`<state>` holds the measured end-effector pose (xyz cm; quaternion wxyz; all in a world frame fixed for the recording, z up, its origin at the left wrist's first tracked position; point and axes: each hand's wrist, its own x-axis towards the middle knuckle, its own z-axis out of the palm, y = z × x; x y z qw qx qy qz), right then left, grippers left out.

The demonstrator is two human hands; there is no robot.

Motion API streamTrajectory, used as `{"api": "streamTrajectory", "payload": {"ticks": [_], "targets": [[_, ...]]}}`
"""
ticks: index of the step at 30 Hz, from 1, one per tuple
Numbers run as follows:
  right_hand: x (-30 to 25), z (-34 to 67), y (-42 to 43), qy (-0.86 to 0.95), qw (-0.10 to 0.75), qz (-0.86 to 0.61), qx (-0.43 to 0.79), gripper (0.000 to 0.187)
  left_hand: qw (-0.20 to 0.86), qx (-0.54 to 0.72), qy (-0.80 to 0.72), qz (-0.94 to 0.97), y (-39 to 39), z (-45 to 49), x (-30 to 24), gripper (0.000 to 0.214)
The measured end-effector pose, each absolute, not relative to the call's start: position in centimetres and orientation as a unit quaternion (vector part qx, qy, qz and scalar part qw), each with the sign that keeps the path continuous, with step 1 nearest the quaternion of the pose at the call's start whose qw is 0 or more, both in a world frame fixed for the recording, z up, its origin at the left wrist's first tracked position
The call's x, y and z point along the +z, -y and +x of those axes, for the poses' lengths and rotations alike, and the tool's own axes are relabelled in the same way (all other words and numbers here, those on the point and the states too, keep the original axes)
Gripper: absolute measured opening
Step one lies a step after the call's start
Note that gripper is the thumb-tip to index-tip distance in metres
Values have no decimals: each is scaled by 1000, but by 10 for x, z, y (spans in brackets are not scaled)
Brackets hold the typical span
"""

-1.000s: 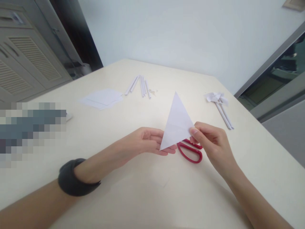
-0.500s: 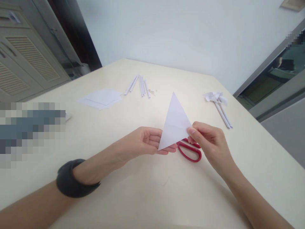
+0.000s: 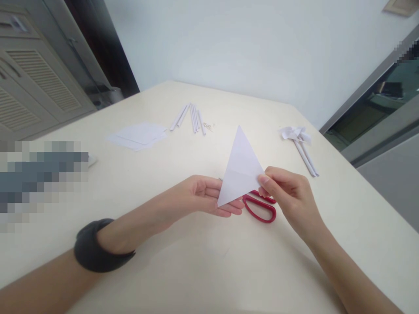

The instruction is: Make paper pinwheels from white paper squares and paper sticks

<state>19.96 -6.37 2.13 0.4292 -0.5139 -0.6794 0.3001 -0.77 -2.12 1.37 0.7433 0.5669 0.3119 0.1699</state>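
Note:
A white paper folded into a triangle (image 3: 240, 168) stands upright above the cream table (image 3: 196, 261), its point away from me. My right hand (image 3: 290, 196) pinches its right corner between thumb and forefinger. My left hand (image 3: 204, 196) lies palm up behind the paper's lower left corner, its fingers slightly curled under and supporting the paper. A black band sits on my left wrist. Red-handled scissors (image 3: 262, 209) lie on the table just under the paper, partly hidden by my hands.
A stack of white paper sheets (image 3: 139, 134) lies at the far left. Several rolled paper sticks (image 3: 193, 117) with small pins beside them lie at the back. A finished paper pinwheel on sticks (image 3: 301, 141) lies at the far right. Cabinets stand at the left.
The paper triangle and both hands have shifted very slightly to the left. The grips are the same.

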Motion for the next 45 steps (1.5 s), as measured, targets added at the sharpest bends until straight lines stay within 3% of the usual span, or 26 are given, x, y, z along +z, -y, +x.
{"api": "streamTrajectory", "payload": {"ticks": [8,15,21,33,41,45], "targets": [[23,199,64,670,440,-511,310,32,738,168,-312,574,21,-8,13,25],[24,204,59,607,526,-518,295,33,728,237,-337,548,24,-7,12,18],[16,201,63,612,510,-532,286,34,678,255,-377,577,25,-3,18,7],[14,197,66,608,531,-540,240,34,668,285,-366,581,24,-5,14,15],[12,193,66,698,413,-485,326,32,676,315,-346,570,26,-2,17,41],[9,189,66,730,349,-473,349,32,680,289,-354,574,25,-5,10,29]]}}
